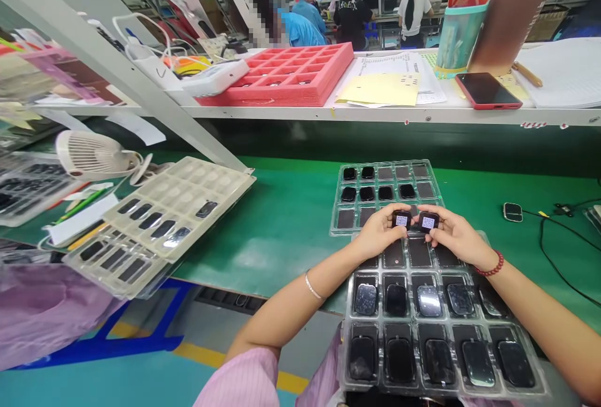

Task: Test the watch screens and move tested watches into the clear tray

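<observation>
A white fan [89,154] at left, a pink tray [334,80] on the shelf [375,115], yellow paper [379,89], a phone [488,91] near a cup [460,41]

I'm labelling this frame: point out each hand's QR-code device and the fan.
Left-hand device [401,220], head view: lit screen.
Right-hand device [427,223], head view: lit screen.
Fan [90,154], head view: slatted head.

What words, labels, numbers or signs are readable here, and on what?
No word or number reads clearly.
Left screen, in the left hand: QR-like code.
Right screen, in the right hand: QR-like code.
Black shirt: lettering, too blurred.
White sheets: print too small.
Brown cover: faint lettering, too small.
</observation>
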Demonstrator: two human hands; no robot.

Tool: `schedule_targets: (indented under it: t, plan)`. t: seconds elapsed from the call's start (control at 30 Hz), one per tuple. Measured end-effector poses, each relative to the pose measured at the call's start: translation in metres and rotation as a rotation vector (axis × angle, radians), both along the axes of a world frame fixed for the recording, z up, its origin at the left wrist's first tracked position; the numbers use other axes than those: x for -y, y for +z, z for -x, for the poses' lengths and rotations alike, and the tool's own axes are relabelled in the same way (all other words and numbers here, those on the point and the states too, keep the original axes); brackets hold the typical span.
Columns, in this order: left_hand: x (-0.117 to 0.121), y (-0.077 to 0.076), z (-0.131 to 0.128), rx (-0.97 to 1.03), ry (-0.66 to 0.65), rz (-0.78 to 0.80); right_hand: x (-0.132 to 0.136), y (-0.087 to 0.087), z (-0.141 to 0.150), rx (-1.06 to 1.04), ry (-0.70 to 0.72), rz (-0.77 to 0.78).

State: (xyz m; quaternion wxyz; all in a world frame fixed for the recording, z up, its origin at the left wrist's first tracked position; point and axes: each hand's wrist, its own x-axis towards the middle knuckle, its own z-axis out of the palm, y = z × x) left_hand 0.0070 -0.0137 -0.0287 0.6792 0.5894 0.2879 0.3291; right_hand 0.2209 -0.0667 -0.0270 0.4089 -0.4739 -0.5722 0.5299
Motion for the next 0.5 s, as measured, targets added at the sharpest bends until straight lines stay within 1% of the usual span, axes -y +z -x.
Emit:
schedule_targets:
  t: [0.1,0.27,0.5]
  plan:
    - [-0.0025,-0.0004,0.0022,-0.018,-0.011,-0.011,-0.0018,0.0004,-0.0033,-0.064,-0.026,0.046]
    - [-0.0034,-0.0031,0.0033,-0.009,-0.061,0.008,-0.0041,0.0004,-0.0071,-0.158,-0.007,0.142]
    - [-0.0013,-0.0018,0.0039,-0.062,-0.118,-0.040,-0.0052,-0.0022,-0.0093,-0.126,0.061,0.127]
